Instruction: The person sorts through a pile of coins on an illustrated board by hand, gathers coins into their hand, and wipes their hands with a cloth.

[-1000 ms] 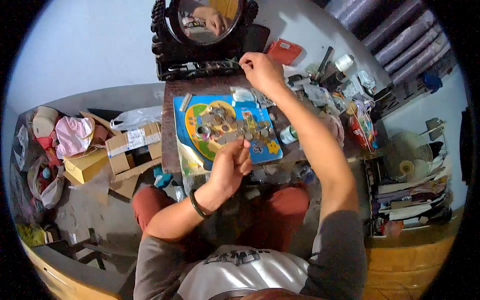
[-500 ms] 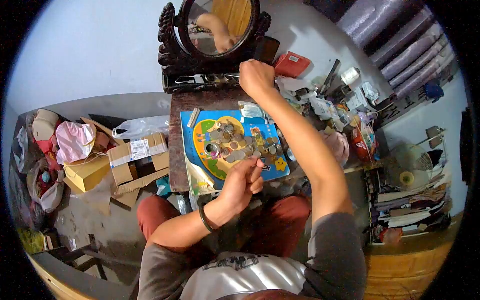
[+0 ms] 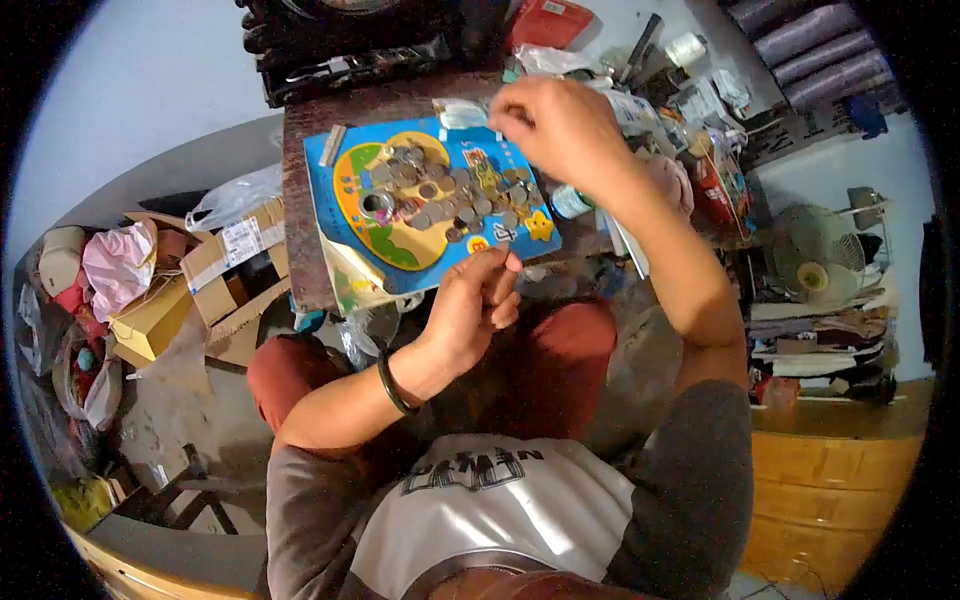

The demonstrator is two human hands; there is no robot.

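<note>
A blue illustrated book [image 3: 325, 190] lies on the dark wooden table, one front corner curled up. Scattered coins [image 3: 433, 212] cover its middle, with a larger ring-like metal piece [image 3: 377, 206] among them. My left hand [image 3: 470, 308] is closed in a pinch just off the book's front edge; whatever sits between thumb and forefinger is too small to name. Above the book's far right corner is my right hand [image 3: 560, 125], its fingers curled downward and slightly blurred, their tips partly hidden. A clear-and-white packet [image 3: 462, 114] lies beside those fingertips.
A carved dark mirror stand [image 3: 350, 65] occupies the table's back. Bags, bottles and papers crowd the right side, including a red box [image 3: 550, 22] and a small jar [image 3: 570, 202]. Left on the floor are an opened cardboard box [image 3: 235, 260] and a yellow box [image 3: 150, 320].
My right hand has come away from the mirror stand's tray toward the book's far right corner. My left hand stays pinched near the front edge. The camera view has tilted downward.
</note>
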